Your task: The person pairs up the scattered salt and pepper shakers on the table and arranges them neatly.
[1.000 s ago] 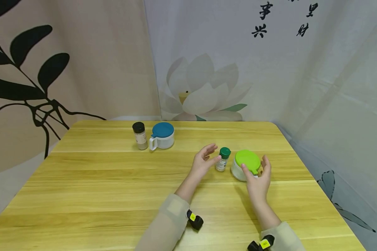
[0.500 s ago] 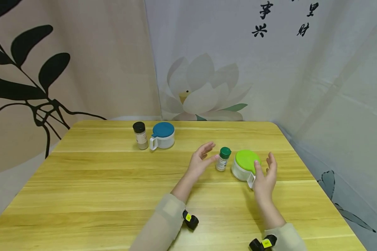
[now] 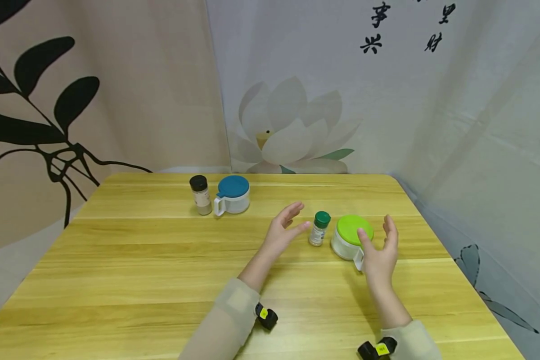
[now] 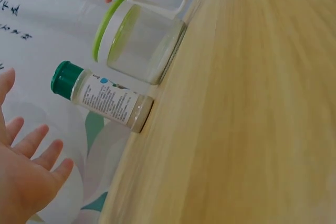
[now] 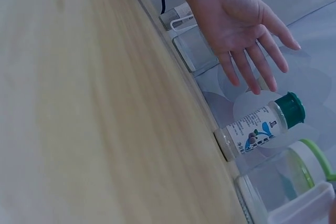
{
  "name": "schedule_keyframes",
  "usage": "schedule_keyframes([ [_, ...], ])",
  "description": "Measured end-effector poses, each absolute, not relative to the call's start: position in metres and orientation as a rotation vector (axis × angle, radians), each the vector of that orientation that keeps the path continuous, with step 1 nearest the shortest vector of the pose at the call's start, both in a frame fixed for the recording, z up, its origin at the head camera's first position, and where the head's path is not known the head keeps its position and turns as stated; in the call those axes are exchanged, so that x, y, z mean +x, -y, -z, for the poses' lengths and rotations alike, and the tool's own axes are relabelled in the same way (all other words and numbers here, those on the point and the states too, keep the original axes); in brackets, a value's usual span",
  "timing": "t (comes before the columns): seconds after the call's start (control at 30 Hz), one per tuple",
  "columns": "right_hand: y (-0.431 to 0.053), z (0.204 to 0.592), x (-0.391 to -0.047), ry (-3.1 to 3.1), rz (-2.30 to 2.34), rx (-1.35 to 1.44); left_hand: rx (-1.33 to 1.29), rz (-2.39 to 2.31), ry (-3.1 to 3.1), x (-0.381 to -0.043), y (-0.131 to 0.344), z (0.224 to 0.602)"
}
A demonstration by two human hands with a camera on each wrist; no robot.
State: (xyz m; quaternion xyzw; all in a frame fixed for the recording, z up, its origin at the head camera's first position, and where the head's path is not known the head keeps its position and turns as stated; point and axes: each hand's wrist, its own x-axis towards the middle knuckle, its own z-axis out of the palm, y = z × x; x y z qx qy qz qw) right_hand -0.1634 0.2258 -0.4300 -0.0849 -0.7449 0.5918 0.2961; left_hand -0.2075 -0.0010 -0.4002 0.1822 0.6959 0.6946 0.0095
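A small spice jar [image 3: 319, 229] with a green cap and printed label stands upright on the table. Close to its right sits a clear seasoning pot [image 3: 352, 237] with a lime green lid and a white handle. My left hand [image 3: 286, 231] hovers left of the spice jar, fingers spread and apart from it; in the right wrist view that left hand [image 5: 239, 27] shows an empty palm. My right hand [image 3: 380, 252] is at the pot's right side, thumb and fingers extended, holding nothing. Its thumb overlaps the pot in the head view; whether it touches cannot be told.
At the back left stand a spice jar with a black cap [image 3: 200, 195] and a seasoning pot with a blue lid [image 3: 232, 194]. The wooden table [image 3: 162, 290] ends at a printed cloth backdrop [image 3: 292, 100].
My left hand has drawn back a little to the left, away from the green-capped jar. My right hand has shifted slightly right, uncovering the pot's handle. The jars and pots stay put.
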Motion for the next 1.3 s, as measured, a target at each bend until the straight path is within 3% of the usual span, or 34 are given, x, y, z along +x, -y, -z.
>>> schedule_keyframes([
  [0.43, -0.207, 0.397, -0.148, 2.022, -1.542, -0.175, 0.587, -2.146, -2.228, -0.209, 0.012, 0.401],
  [0.63, -0.216, 0.412, -0.161, 2.035, -1.498, -0.125, 0.544, -2.140, -2.280, -0.224, 0.016, 0.420],
  [1.3, -0.200, 0.404, -0.171, 2.057, -1.485, 0.018, 0.587, -2.154, -2.355, -0.222, 0.045, 0.410],
])
